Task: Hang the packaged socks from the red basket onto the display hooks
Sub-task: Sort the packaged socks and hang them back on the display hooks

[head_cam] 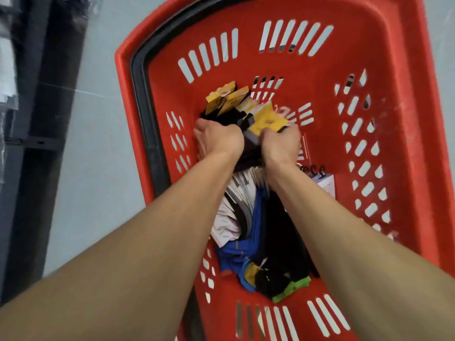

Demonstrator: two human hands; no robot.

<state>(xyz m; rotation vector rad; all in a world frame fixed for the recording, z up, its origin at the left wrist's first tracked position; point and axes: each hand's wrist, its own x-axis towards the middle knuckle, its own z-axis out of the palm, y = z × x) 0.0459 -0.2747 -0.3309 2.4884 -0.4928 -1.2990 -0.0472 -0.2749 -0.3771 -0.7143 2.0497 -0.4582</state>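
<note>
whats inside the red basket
In the red basket, the left hand and right hand grip a dark bundle with yellow cards. Nearer lie white packs, blue socks and black socks. The forearms and pile cover whatever lies underneath.

Red basket (384, 57), slotted walls, on grey floor (98, 168). Left hand (219, 140) and right hand (283, 146) grip yellow-carded dark socks (248, 112). Loose sock packs (258, 237) beneath forearms.

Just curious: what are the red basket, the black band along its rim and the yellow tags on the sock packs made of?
Basket: moulded hard plastic by the look, smooth with slotted walls. Black band: likely plastic or rubber, matt; hard to tell. Yellow tags on the sock packs: seemingly printed card, flat, sharp-cornered.
</note>
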